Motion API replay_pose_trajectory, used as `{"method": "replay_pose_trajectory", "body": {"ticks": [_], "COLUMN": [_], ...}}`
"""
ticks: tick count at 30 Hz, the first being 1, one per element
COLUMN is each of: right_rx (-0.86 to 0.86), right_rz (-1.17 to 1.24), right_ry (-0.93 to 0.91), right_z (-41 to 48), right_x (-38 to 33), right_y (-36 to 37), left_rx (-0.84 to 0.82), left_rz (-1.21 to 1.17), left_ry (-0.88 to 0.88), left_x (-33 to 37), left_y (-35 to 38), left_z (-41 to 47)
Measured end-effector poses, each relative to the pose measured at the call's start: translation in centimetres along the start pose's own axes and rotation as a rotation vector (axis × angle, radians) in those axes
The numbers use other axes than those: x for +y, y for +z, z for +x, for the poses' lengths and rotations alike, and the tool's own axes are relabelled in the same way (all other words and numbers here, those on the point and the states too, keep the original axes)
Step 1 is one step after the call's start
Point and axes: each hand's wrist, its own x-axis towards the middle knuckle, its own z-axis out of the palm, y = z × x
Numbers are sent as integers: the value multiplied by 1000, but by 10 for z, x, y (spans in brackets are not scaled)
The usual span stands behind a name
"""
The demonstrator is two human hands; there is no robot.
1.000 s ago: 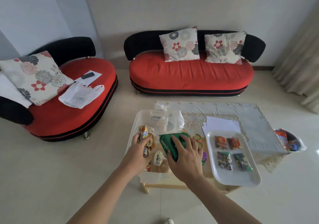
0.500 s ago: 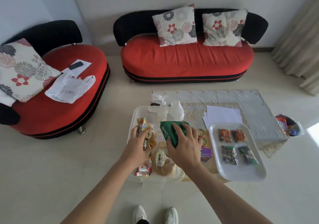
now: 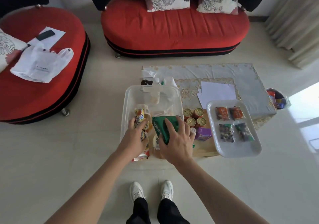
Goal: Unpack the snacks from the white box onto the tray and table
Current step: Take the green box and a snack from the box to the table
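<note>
Green pkt in R hand, yellow snacks in L hand

Light: bright, soft daylight; I read it as entering from the right, by the beige pleated curtain.
Glare: a blown-out sun patch on the pale glossy floor, right edge.
Shadows: faint and soft-edged under the red oval sofa.
Distortion: wide-angle bowing, with the corners stretched.
Blur: the floral cushion is smeared at the left edge.
Focus: the left hand and right hand are fairly sharp. I cannot read the print on the green foil packet or the yellow snack packet.
</note>
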Motion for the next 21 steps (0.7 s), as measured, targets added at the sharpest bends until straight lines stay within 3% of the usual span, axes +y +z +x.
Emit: {"method": "replay_pose_trajectory", "body": {"ticks": [7,10,14,21], "right_rx": [-37,-77,-85,-113], "right_rz": [-2,-62,-94,-122], "right_ry": [11,-13,2,38], "right_z": [-3,-4,-3,5], "right_x": [-1,-1,1,8], "right_y": [23,25,22,-1], "left_rx": [-57,-68,53,60], "left_rz": [30,210,477,568], "left_ry": [41,56,177,191], "left_x": [-6,-9,-16,-12], "left_y": [-4,-7,-9,-11], "left_z": [4,5,6,-1]}}
